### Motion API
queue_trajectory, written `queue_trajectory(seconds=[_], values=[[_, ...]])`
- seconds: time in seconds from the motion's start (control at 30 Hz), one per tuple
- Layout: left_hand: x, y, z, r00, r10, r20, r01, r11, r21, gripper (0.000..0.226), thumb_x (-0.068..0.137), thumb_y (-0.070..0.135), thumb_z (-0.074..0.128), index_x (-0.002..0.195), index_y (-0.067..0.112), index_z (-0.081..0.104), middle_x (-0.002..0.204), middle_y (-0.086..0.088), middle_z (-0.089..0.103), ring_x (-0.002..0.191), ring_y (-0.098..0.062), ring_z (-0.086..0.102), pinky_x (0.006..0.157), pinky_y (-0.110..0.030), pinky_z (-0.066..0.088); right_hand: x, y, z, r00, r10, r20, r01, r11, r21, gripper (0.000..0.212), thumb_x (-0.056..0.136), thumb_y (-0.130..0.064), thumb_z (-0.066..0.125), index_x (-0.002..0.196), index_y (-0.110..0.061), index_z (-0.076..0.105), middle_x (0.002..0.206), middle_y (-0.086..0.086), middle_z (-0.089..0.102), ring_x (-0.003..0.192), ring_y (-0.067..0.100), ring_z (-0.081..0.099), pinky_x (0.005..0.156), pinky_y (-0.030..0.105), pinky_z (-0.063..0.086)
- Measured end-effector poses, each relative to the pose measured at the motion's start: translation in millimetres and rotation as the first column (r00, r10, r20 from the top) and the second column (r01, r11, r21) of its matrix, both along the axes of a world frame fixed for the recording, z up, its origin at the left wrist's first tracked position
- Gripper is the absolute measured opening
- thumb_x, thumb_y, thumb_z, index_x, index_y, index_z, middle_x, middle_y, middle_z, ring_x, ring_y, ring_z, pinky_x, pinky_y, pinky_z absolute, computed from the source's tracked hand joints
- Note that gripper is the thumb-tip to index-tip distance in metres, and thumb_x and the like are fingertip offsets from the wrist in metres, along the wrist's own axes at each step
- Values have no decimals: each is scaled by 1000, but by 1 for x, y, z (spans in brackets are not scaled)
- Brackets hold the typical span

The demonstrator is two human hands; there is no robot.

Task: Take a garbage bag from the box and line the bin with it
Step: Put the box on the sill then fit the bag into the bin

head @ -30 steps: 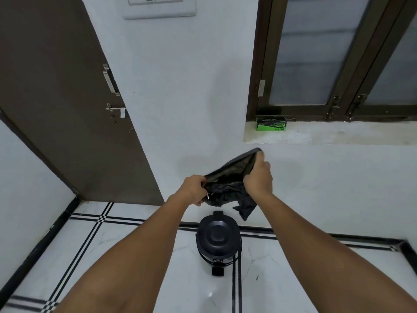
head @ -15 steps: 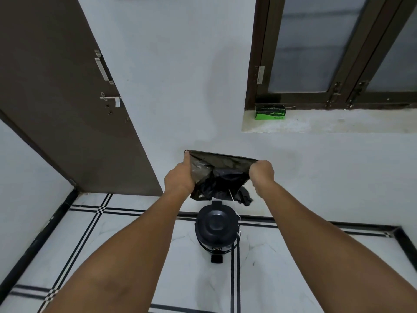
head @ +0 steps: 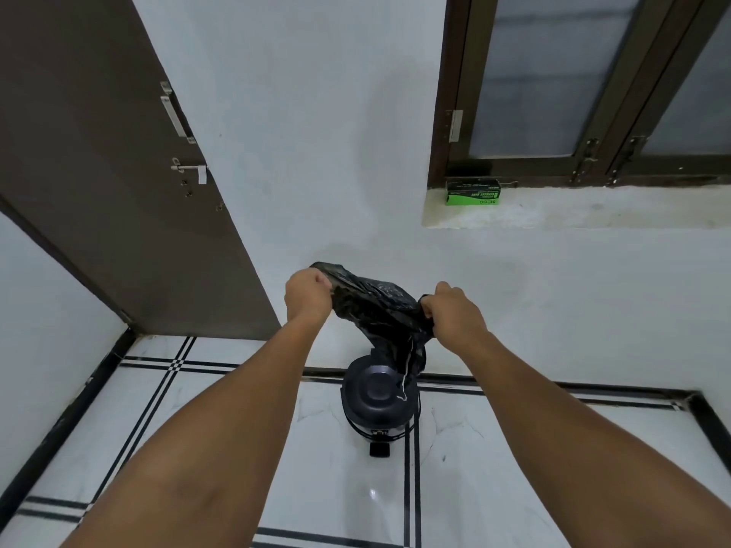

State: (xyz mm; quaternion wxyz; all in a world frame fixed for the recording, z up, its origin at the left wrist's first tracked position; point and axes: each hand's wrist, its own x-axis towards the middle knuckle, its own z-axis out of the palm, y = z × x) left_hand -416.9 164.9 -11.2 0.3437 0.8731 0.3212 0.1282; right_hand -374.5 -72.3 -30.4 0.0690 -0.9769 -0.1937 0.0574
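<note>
The left hand and right hand are closed on a crumpled black garbage bag, held between them above the lidded bin on the floor. Farther off, the green box is set on the window ledge.

Crumpled black garbage bag hangs above the lidded dark bin; green box on sill.

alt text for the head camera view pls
Both hands, left hand and right hand, hold a crumpled black garbage bag stretched between them above a closed black pedal bin on white floor tiles. A green bag box sits on the window sill behind.
</note>
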Motion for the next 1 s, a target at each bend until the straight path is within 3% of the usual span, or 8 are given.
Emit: queue_trajectory(seconds=[0.1,0.17,0.27,0.33,0.5,0.67,0.83,1.0], values=[[-5,0,-1,931,-166,-326,257,931,259,26,88,-10,45,88,5,66,96,-13,66,76,-28,55,65,-34,45,0,0,1,999,-32,-18,31,999,-41,25,86,1,53,100,-16,65,114,6,46,103,30,50,69,36,41],[-9,1,-5,914,-153,-375,268,922,278,23,91,-6,46,100,5,65,106,-14,67,79,-28,56,68,-34,46,2,-2,2,995,-94,-34,92,993,-69,31,89,-3,57,117,-15,59,122,10,46,99,31,54,69,37,42],[-11,0,-7,963,-30,-269,64,991,117,16,97,3,45,97,2,61,118,-17,62,82,-31,57,67,-37,45,3,-4,5,983,-170,-75,164,984,-75,55,87,-2,62,138,-12,43,127,14,44,81,30,54,64,38,44],[-8,-5,-4,982,100,-161,-104,994,-20,27,101,17,46,116,-1,59,129,-17,53,89,-35,60,69,-40,47,-1,-2,5,988,-144,-49,139,986,-94,63,86,-1,64,142,-14,39,129,14,42,78,30,53,62,37,44],[-1,-12,7,971,222,-85,-231,967,-107,77,87,37,75,142,1,34,144,-17,33,111,-43,58,77,-46,49,-9,7,-4,997,-82,5,82,986,-142,63,83,-4,70,139,-16,41,141,14,35,108,33,55,68,38,43],[-13,3,-5,958,-66,-280,186,885,427,70,87,11,70,145,9,32,146,-17,30,106,-39,57,73,-44,50,-8,1,-6,984,-175,34,178,960,-217,71,82,-10,76,143,-15,40,155,15,25,125,33,47,85,41,49],[-22,11,-7,756,-101,-647,428,824,371,57,92,14,59,144,17,37,136,-10,51,117,-33,63,76,-39,44,-4,-3,-2,920,-384,-83,375,921,-106,83,83,-15,75,152,-8,28,146,16,38,122,33,56,86,42,51],[-20,4,-14,975,-136,-174,199,882,427,47,93,9,62,136,5,43,161,-16,22,89,-38,66,72,-44,51,-10,8,2,930,-290,225,228,937,265,69,89,-10,68,149,-7,34,134,16,50,93,35,66,64,40,51]])
